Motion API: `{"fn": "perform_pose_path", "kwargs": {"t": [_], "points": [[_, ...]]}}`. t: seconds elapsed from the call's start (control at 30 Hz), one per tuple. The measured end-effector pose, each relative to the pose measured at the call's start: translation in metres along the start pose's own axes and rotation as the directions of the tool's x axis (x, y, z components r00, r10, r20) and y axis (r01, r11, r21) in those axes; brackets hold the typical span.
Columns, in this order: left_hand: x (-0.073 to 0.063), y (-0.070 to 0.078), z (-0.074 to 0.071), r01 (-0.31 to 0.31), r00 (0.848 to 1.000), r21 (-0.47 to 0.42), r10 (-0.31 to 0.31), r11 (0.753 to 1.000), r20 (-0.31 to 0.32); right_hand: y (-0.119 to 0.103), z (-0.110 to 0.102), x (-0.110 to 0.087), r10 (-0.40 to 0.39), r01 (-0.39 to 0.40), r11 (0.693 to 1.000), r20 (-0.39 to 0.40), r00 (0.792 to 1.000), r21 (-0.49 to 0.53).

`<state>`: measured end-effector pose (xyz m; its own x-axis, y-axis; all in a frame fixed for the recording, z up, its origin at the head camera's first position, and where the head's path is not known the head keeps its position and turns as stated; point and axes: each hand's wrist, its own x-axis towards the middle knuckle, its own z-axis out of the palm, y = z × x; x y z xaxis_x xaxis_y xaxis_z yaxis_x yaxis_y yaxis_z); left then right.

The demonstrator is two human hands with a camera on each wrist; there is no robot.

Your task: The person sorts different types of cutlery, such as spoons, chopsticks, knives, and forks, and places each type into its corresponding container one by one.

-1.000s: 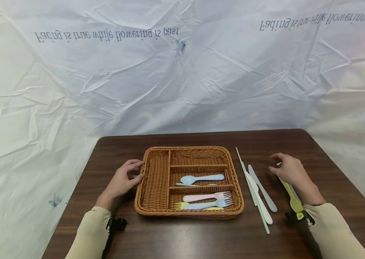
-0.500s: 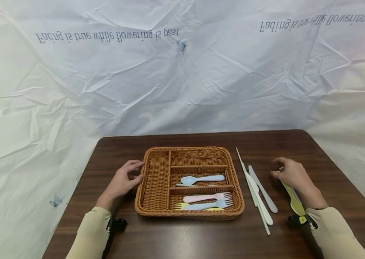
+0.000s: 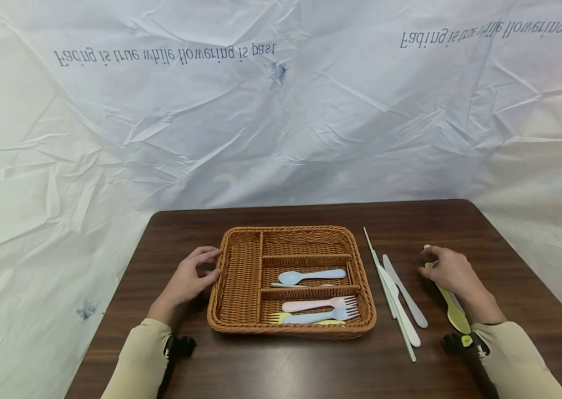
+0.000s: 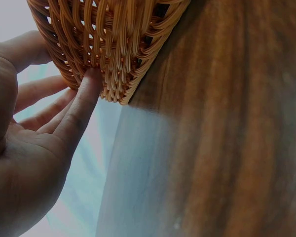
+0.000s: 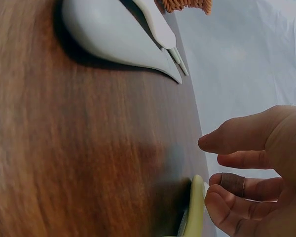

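My left hand (image 3: 188, 280) rests its fingertips against the left wall of a brown wicker basket (image 3: 215, 324); the left wrist view shows its fingers nearly straight on the wicker. Over on the right, my right hand (image 3: 453, 270) is above a yellow spoon (image 3: 458, 320) that lies with its bowl toward me. In the right wrist view the thumb stands apart from the fingers (image 5: 219, 207), which are beside the spoon's handle; whether they touch it I cannot tell. Alongside the spoon lies a white utensil (image 3: 427, 247), mostly hidden by the hand.
Inside the basket, a light blue spoon (image 3: 311, 275) lies in the middle compartment. Pink (image 3: 311, 304), blue (image 3: 313, 317) and yellow forks (image 3: 277, 317) share the front one. Between basket and right hand lie two white knives (image 3: 403, 316) (image 3: 413, 305) and pale green chopsticks (image 3: 407, 341).
My right hand has shifted slightly right and toward me, showing more of the spoon's handle end and the white utensil's tip. The left hand and basket stay where they were.
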<state>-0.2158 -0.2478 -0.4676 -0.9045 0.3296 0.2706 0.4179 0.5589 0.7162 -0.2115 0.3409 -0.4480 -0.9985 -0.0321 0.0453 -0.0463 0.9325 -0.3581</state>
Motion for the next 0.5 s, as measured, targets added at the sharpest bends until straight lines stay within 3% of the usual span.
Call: {"fn": "perform_pose_path", "kwargs": {"t": [0.5], "points": [[-0.0006, 0.0, -0.0001, 0.006, 1.0, -0.011, -0.006, 1.0, 0.0, 0.003, -0.0005, -0.0022, 0.068, -0.067, 0.998, 0.058, 0.996, -0.016]]}}
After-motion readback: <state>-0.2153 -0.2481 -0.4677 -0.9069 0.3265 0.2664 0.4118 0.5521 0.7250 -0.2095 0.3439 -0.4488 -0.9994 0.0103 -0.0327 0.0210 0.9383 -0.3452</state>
